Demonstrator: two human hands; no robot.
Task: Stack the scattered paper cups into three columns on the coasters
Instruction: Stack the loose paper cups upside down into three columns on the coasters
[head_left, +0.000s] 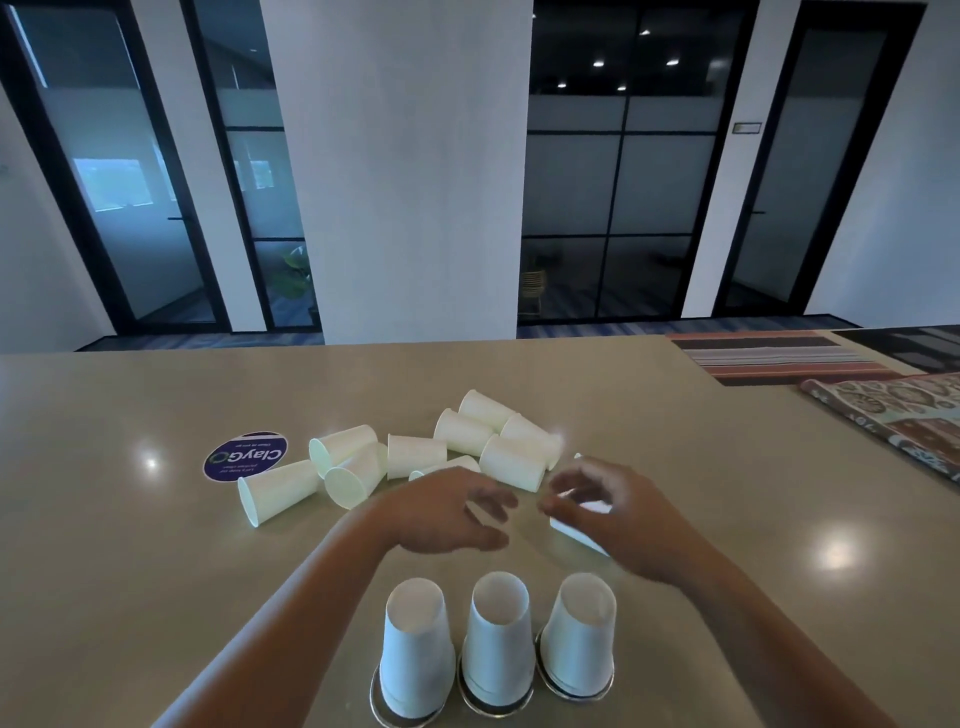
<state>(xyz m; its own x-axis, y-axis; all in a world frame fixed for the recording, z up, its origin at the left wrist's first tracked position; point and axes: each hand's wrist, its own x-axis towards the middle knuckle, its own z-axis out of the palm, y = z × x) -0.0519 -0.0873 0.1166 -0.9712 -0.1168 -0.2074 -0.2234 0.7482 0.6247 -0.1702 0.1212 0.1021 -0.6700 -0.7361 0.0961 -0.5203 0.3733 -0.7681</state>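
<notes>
Three upside-down white paper cup columns stand near the table's front edge: the left column (417, 657), the middle column (498, 647) and the right column (581, 636), each on a round dark coaster (385, 713). Behind them several white cups (511, 460) lie scattered on their sides. My right hand (615, 512) is shut on a white paper cup (576, 535), held just above the table behind the right column. My left hand (449, 512) hovers open beside it, fingers spread, holding nothing.
A purple round ClayGo sticker (245, 456) sits on the beige table (130, 571) at the left of the scattered cups. Patterned cloth (904, 415) lies at the far right edge. A white pillar and glass doors stand beyond the table.
</notes>
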